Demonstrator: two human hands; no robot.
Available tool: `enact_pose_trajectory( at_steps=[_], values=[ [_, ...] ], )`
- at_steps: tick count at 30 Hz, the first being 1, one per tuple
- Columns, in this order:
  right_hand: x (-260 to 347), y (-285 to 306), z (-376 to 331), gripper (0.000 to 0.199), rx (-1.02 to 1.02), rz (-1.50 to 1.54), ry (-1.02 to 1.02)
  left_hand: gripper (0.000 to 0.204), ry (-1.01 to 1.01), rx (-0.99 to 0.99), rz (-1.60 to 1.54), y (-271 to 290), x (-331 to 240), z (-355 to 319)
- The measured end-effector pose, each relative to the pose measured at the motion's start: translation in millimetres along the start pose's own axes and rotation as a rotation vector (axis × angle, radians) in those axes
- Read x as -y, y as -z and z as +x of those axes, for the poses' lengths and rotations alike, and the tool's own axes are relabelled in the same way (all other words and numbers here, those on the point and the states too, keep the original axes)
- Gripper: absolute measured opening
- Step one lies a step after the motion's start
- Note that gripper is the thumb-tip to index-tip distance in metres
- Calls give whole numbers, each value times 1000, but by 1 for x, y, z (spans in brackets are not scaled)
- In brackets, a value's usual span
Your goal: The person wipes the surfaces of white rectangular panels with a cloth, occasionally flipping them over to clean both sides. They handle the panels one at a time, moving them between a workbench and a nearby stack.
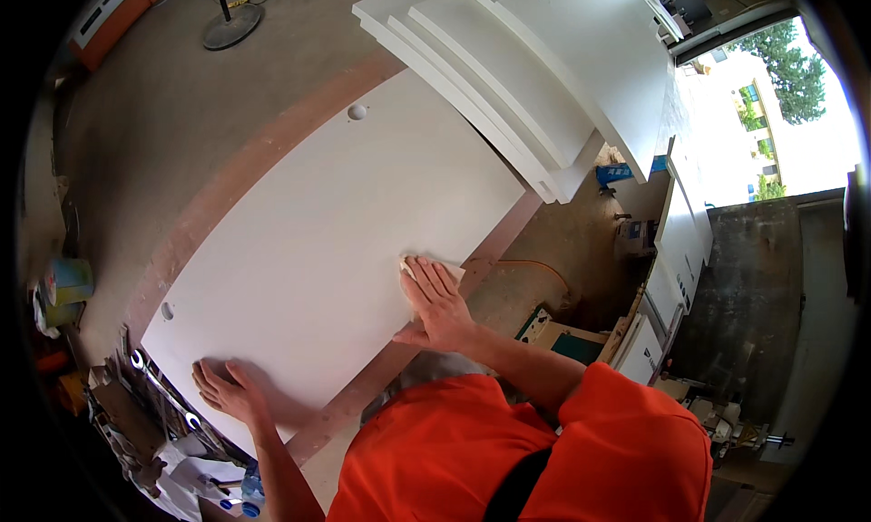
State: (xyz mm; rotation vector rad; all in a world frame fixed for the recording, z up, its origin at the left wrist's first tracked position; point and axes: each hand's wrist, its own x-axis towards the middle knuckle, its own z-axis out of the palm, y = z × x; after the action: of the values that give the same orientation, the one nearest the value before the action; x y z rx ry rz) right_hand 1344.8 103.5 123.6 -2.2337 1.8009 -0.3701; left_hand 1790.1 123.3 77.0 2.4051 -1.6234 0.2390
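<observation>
From the head camera, you look down on a large flat white rectangular panel (pixel 327 232) that lies on a reddish-brown board (pixel 227 182), whose edge shows as a strip along the panel's far side and again along the near side. The panel has small round holes near its corners.

Your right hand (pixel 437 302) lies flat, palm down, fingers together and stretched out, near the right edge of the panel. It presses on a small pale folded sheet, possibly sandpaper or a cloth (pixel 434 268), which peeks out past your fingertips; the hand closes around nothing and simply bears down on the sheet.

Your left hand (pixel 227 390) rests open on the near left corner of the panel, fingers spread and flat on the white surface, holding nothing.

Your orange sleeves (pixel 508 449) fill the lower middle of the view.

Beyond the panel, a stack of similar white boards (pixel 535 78) lies fanned out, overlapping its far right corner. More white panels (pixel 685 241) stand on edge at the right. A round black stand base (pixel 231 25) sits on the concrete floor at the top left. Clutter of tools and blue-capped bottles (pixel 245 495) lies at the lower left.
</observation>
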Motion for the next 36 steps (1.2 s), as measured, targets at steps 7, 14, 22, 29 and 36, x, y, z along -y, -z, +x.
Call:
enact_pose_trajectory(
  at_steps=[7, 14, 22, 29, 36],
  values=[
    [-153, 39, 61, 101, -281, -36, -604, 65, 4, 15, -20, -2, 0, 3],
    [-139, 51, 56, 107, -153, 74, -586, 65, 18, 31, -9, 2, -3, 0],
    [-99, 6, 36, 100, -88, -135, -190, 60, 13, -3, -71, 7, 0, -2],
    [-175, 59, 96, 92, -94, -35, -688, 98, 902, 269, -21, 17, 73, 36],
    [-183, 54, 67, 81, -137, -136, -821, 81, 608, 218, -351, -14, 117, 74]
  ],
)
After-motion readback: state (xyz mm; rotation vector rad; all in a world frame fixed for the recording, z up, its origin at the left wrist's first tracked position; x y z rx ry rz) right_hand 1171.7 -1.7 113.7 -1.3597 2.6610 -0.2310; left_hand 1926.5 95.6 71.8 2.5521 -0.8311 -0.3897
